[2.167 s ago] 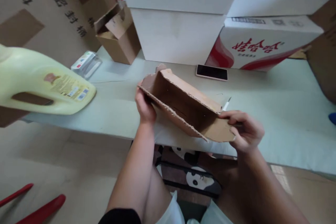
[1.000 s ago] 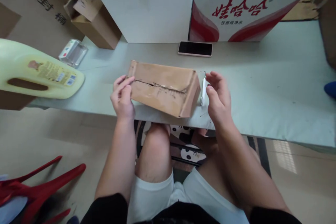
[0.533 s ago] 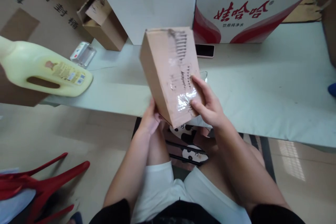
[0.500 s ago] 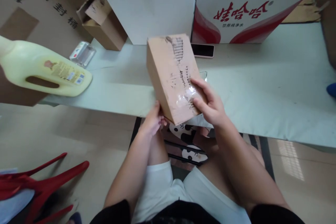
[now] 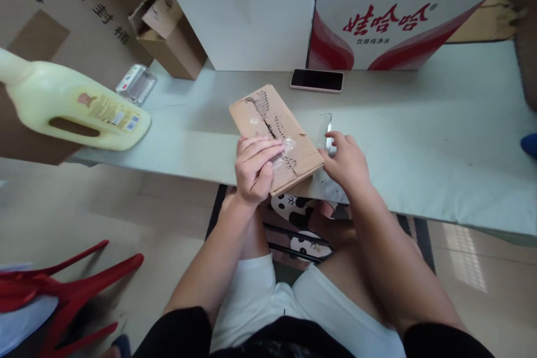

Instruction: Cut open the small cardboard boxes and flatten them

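Observation:
A taped brown cardboard box (image 5: 297, 151) lies slantwise at the front of the table, its seam and torn, marked tape facing up. My left hand (image 5: 255, 170) rests across its near left side, fingers pressed together over the top and holding it. Just right of the box is my right hand (image 5: 347, 159), thumb and fingers apart and curved. Its fingertips are at a slim white tool (image 5: 329, 127) with a thin bent tip, partly hidden by the fingers. I cannot tell what kind of tool it is.
A phone (image 5: 317, 80) lies behind the box, before large white cartons (image 5: 260, 22). At left are a yellow jug (image 5: 84, 103), a clear plastic case (image 5: 136, 84) and an open cardboard box (image 5: 176, 45). A red stool (image 5: 75, 296) stands on the floor.
The box has come down and turned, its top now tilted to the left. My left hand has moved from its lower side onto its top. My right hand has left it for the white tool.

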The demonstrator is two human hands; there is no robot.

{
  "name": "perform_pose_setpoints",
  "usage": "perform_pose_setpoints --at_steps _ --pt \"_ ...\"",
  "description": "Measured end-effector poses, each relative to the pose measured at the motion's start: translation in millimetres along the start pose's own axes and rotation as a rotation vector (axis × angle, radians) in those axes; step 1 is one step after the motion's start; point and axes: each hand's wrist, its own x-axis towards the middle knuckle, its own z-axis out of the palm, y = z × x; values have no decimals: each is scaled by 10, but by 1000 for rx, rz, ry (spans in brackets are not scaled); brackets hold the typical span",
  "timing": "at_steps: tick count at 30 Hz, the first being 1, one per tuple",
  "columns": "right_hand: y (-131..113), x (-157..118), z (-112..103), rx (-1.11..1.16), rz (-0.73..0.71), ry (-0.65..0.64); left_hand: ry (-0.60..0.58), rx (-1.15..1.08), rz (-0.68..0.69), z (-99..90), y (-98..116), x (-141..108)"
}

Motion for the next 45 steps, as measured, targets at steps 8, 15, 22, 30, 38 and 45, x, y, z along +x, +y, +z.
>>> perform_pose_setpoints --at_steps 8,15,22,30,38,45 --pt "126 106 -1 211 112 -127 38 75 -40 27 2 -63" --pt "-10 -96 -141 1038 -93 1 90 125 -102 152 166 -15" --pt "-37 -149 -283 1023 -250 243 128 243 -87 431 297 33" --pt "-68 -313 -343 1281 -394 475 296 245 124 512 71 -138" --pt "-109 -433 -322 1127 -430 106 297 238 112 556 73 -121" --pt "-161 -405 -327 964 -429 84 250 223 87 514 83 -131"
